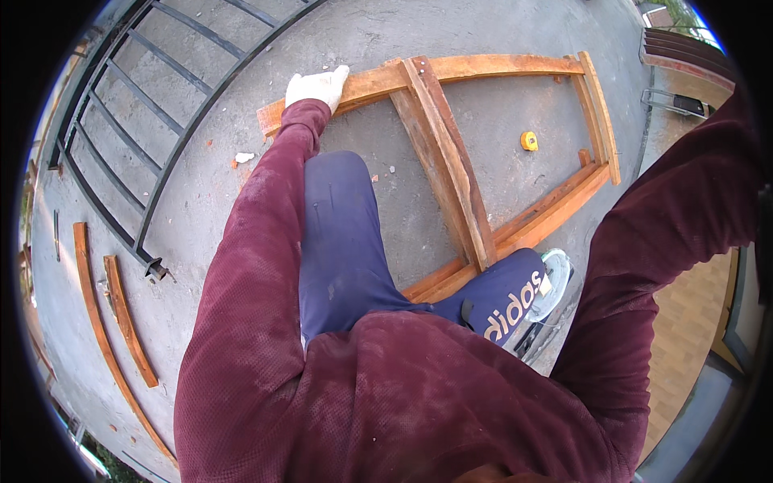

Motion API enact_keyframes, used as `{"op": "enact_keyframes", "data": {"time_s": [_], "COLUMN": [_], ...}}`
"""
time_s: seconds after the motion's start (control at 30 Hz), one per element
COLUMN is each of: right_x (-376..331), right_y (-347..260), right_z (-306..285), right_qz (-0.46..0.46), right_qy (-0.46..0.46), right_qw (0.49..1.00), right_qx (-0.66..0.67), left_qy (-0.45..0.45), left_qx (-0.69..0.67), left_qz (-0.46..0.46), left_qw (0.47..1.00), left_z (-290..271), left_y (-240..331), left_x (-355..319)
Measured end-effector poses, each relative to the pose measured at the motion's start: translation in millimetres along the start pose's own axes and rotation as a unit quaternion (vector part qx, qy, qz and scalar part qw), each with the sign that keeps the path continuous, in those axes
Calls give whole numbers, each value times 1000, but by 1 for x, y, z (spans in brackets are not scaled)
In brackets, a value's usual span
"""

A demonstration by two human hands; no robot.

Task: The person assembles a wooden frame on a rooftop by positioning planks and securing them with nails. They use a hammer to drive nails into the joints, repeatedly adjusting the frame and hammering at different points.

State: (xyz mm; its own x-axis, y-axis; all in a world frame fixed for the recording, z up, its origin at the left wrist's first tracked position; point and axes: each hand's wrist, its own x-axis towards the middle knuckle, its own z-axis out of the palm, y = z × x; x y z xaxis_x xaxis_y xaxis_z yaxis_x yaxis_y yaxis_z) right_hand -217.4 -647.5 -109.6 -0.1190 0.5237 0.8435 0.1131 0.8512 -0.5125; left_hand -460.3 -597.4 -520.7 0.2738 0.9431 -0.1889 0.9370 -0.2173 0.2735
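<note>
My left hand, in a white work glove, rests flat on the far rail of a reddish wooden frame that lies on the concrete floor. A wide cross board runs across the frame from the far rail to the near rail. My knee, in dark blue trousers, sits inside the frame, and my other leg crosses its near rail. The right arm, in a maroon sleeve, goes up and out of the picture at the right, so the right hand is not visible.
A small yellow tape measure lies on the concrete inside the frame. A black metal grille lies flat at the left. Two loose wooden strips lie at the lower left. A power tool with a round guard sits by my right leg.
</note>
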Motion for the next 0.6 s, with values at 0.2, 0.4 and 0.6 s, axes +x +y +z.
{"op": "enact_keyframes", "data": {"time_s": [0.2, 0.4, 0.6], "right_x": [-341, -285, -329], "right_y": [76, 43, 68], "right_z": [50, 49, 50], "right_qz": [721, 712, 774], "right_qy": [118, 152, 59], "right_qw": [683, 685, 630], "right_qx": [-17, 23, -26], "left_qy": [18, -18, -24], "left_qx": [21, 36, 63], "left_qz": [32, 30, 31], "left_qw": [999, 999, 997], "left_z": [-11, -3, -3], "left_y": [15, -3, 12], "left_x": [11, -3, 4]}}
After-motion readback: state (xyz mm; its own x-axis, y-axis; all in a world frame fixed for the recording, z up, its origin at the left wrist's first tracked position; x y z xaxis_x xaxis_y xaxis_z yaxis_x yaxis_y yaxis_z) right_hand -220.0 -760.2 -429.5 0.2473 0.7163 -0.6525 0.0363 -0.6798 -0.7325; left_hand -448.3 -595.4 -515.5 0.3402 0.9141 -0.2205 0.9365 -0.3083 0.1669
